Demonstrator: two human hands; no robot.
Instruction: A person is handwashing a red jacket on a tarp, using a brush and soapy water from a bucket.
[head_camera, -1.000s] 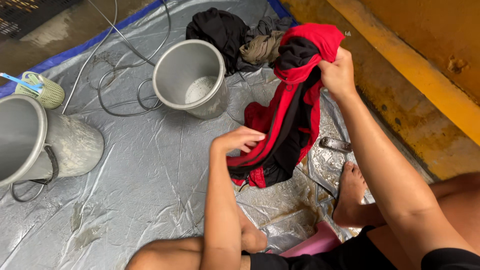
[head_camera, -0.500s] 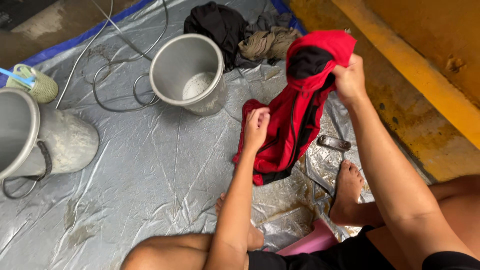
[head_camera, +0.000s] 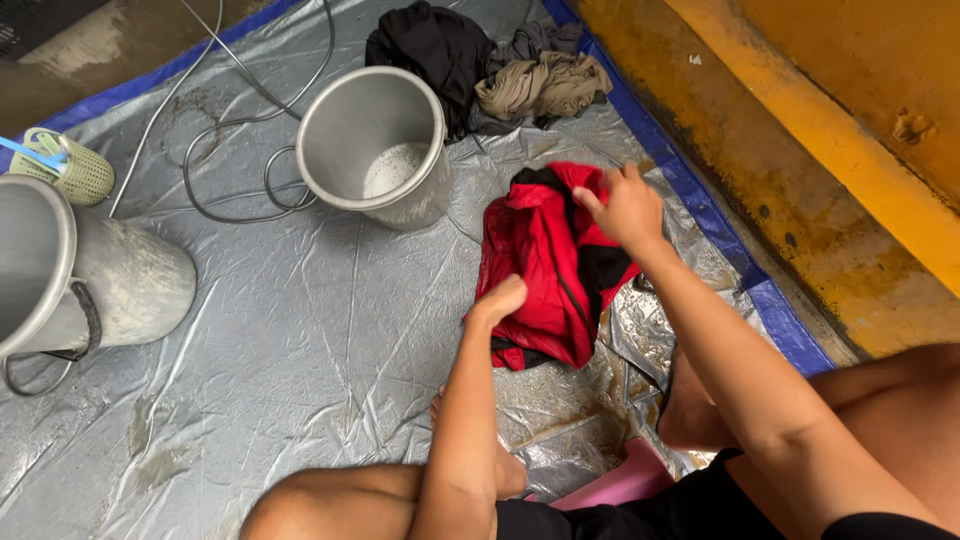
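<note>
Lying lengthwise away: red garment (head_camera: 545, 270).

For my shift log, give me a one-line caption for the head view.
Both hands, left hand and right hand, press a red-and-black garment onto a wet silver tarp beside a metal bucket.

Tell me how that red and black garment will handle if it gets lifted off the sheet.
The red and black garment lies crumpled in soft folds, so it would likely hang limp and floppy. The silver sheet beneath looks wet and gritty, so the cloth may be damp and heavier than it looks. The left hand and right hand rest on it; it seems unlikely to slip.
</note>
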